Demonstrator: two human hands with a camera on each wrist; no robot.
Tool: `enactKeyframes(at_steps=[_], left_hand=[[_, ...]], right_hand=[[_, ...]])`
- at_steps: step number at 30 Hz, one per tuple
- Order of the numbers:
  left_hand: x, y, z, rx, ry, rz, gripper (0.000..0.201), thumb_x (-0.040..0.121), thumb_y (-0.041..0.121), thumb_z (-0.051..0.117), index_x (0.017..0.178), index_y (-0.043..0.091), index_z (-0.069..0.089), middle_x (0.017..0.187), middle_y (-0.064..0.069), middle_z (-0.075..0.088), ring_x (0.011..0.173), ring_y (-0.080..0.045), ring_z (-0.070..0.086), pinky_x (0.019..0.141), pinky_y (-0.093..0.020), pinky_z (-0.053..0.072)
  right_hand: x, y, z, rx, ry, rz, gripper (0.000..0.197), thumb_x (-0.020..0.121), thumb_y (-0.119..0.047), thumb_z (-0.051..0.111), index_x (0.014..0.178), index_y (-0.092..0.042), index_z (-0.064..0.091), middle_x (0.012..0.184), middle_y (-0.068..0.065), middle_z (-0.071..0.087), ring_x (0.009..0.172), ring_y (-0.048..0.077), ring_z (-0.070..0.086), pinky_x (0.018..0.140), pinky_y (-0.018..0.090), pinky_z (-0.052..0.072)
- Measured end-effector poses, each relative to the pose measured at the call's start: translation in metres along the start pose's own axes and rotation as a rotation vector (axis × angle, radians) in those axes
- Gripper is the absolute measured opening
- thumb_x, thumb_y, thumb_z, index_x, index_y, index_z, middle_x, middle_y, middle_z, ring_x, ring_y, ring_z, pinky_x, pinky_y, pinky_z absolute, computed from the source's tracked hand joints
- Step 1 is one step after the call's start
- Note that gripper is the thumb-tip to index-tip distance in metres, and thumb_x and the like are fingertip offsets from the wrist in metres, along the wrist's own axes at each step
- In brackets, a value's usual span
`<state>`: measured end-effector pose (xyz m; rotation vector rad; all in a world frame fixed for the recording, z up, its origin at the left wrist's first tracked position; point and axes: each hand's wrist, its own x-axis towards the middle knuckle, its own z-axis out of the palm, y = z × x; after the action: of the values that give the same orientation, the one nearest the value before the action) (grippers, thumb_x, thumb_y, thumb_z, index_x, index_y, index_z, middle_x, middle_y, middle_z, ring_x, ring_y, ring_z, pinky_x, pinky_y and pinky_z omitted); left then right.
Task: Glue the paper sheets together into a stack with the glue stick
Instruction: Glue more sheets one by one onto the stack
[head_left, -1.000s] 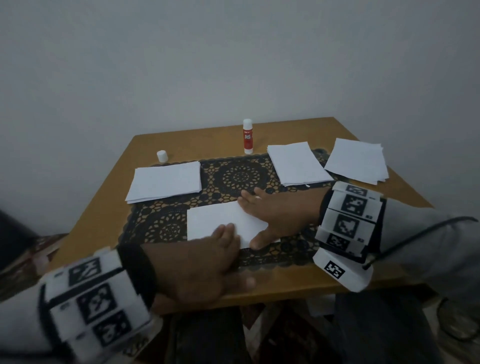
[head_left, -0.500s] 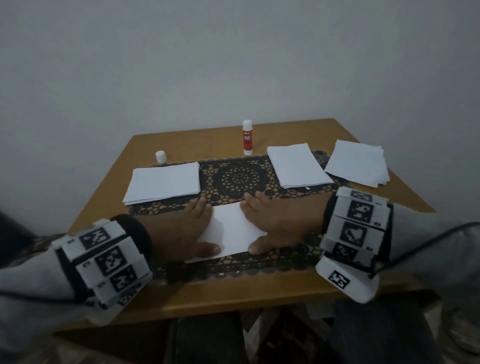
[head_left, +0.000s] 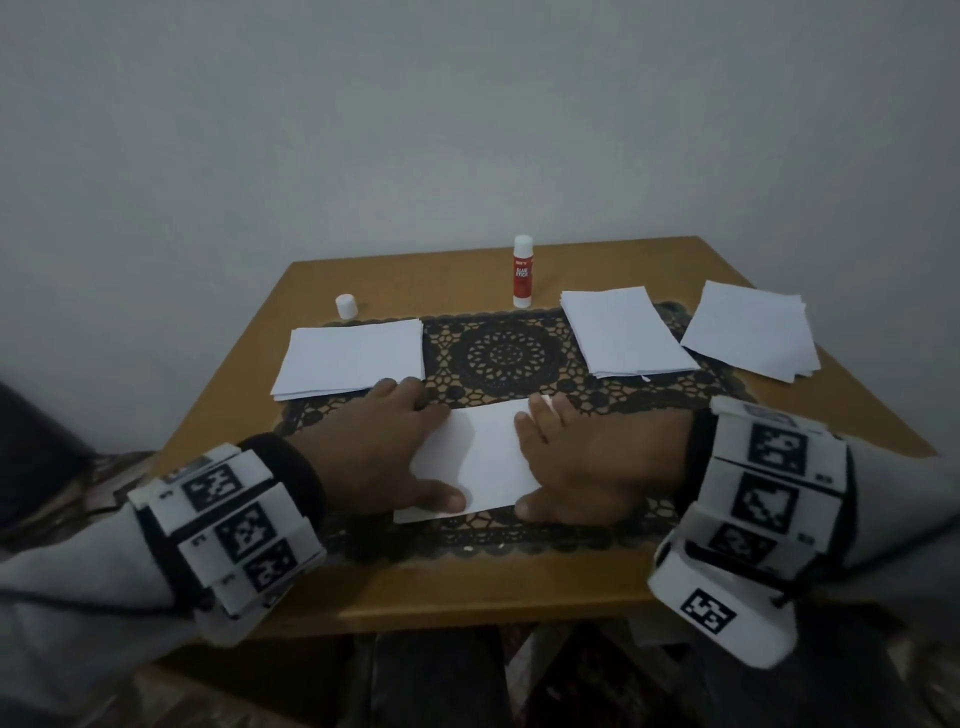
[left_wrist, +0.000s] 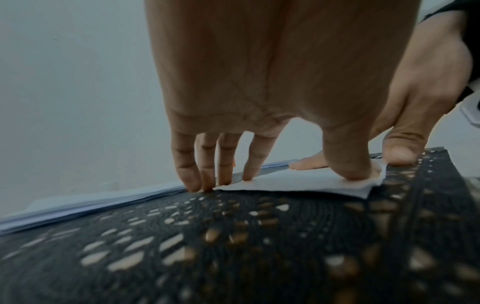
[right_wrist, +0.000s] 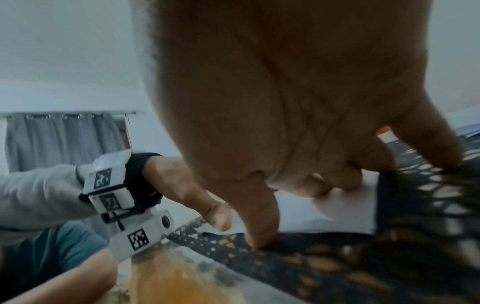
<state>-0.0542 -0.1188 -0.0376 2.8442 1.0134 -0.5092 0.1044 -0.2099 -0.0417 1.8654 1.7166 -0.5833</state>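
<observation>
Now both hands, left hand (head_left: 382, 452) and right hand (head_left: 597, 457), press flat-fingered on the sheet (head_left: 480, 457), gripping nothing

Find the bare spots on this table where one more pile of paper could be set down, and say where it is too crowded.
Free: the mat's centre medallion, between the left pile and the middle pile; the bare wood behind the cap and glue stick. Crowded: the front, where both hands press the sheet; the right side, with two piles.

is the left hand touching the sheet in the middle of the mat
Touching. In the left wrist view the left hand presses its thumb on the sheet; the head view shows it lying over the sheet's left end.
</observation>
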Motion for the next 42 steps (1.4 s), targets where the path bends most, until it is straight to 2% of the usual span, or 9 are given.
enactKeyframes(at_steps=[9,14,17,21,26,31,36,40,42], left_hand=[[0.015,-0.011,-0.009,-0.190,0.046,-0.046,0.069,0.076,0.059,0.066,0.131,0.023,0.046,0.113,0.002,0.046,0.103,-0.015,0.047,0.088,-0.029,0.044],[0.022,-0.017,-0.014,-0.244,-0.019,-0.038,0.062,0.073,0.055,0.071,0.119,0.023,0.043,0.101,0.007,0.046,0.094,-0.012,0.047,0.073,-0.023,0.038],[0.024,-0.018,-0.011,-0.274,-0.026,-0.030,0.061,0.073,0.053,0.073,0.116,0.023,0.042,0.089,0.013,0.046,0.087,-0.011,0.049,0.071,-0.022,0.038],[0.027,-0.019,-0.011,-0.394,0.006,-0.019,0.046,0.076,0.047,0.073,0.108,0.021,0.053,0.099,0.007,0.056,0.091,-0.013,0.054,0.074,-0.022,0.044],[0.024,-0.028,-0.011,-0.745,0.265,-0.046,0.023,0.076,0.021,0.077,0.088,0.023,0.057,0.095,0.004,0.058,0.086,-0.014,0.056,0.066,-0.025,0.041],[0.013,-0.051,-0.027,-1.134,0.425,-0.061,0.021,0.079,-0.001,0.070,0.077,0.014,0.057,0.093,-0.017,0.063,0.088,-0.036,0.063,0.074,-0.046,0.054],[0.014,-0.078,-0.036,-1.299,0.573,-0.203,0.018,0.083,-0.001,0.067,0.095,0.006,0.054,0.106,-0.022,0.061,0.093,-0.035,0.064,0.074,-0.043,0.057],[0.023,-0.106,-0.029,-1.242,0.561,-0.453,0.017,0.087,0.001,0.064,0.091,0.011,0.050,0.112,-0.018,0.056,0.100,-0.035,0.060,0.073,-0.041,0.054],[0.030,-0.121,-0.023,-1.103,0.576,-0.563,0.033,0.081,0.000,0.070,0.105,0.011,0.050,0.118,-0.017,0.055,0.103,-0.036,0.057,0.083,-0.047,0.053]], right_hand=[[0.001,0.005,-0.002,0.014,0.043,-0.030,0.088,0.097,-0.057,0.036,0.152,-0.014,-0.018,0.159,0.014,-0.023,0.147,0.033,-0.015,0.120,0.049,0.009],[-0.002,0.009,-0.006,0.011,0.206,-0.046,0.086,0.089,-0.065,0.048,0.154,-0.019,0.015,0.162,0.007,0.012,0.146,0.029,0.020,0.115,0.046,0.029],[0.000,0.010,-0.006,0.037,0.266,-0.051,0.087,0.084,-0.066,0.055,0.151,-0.022,0.022,0.157,0.004,0.022,0.141,0.026,0.026,0.114,0.044,0.032],[0.003,0.014,-0.007,0.088,0.319,-0.086,0.091,0.079,-0.064,0.063,0.150,-0.022,0.024,0.148,0.003,0.034,0.133,0.022,0.035,0.109,0.041,0.037],[0.004,0.031,-0.014,0.339,0.465,-0.059,0.083,0.082,-0.052,0.068,0.147,-0.019,0.029,0.143,0.002,0.044,0.123,0.019,0.047,0.100,0.030,0.041],[0.021,0.051,-0.028,0.891,0.566,-0.115,0.026,0.088,-0.026,0.069,0.107,-0.010,0.061,0.095,0.002,0.068,0.080,0.015,0.067,0.074,0.034,0.058],[0.039,0.030,-0.054,1.330,0.463,-0.230,0.013,0.091,-0.006,0.063,0.081,-0.005,0.055,0.072,0.011,0.060,0.055,0.015,0.057,0.050,0.024,0.052],[0.063,0.010,-0.079,1.430,0.425,-0.199,0.008,0.091,-0.004,0.062,0.087,-0.003,0.056,0.072,0.010,0.061,0.053,0.015,0.059,0.051,0.024,0.051],[0.077,0.001,-0.090,1.420,0.415,-0.172,0.007,0.091,-0.004,0.063,0.090,-0.001,0.057,0.075,0.011,0.063,0.056,0.016,0.061,0.056,0.026,0.054]])
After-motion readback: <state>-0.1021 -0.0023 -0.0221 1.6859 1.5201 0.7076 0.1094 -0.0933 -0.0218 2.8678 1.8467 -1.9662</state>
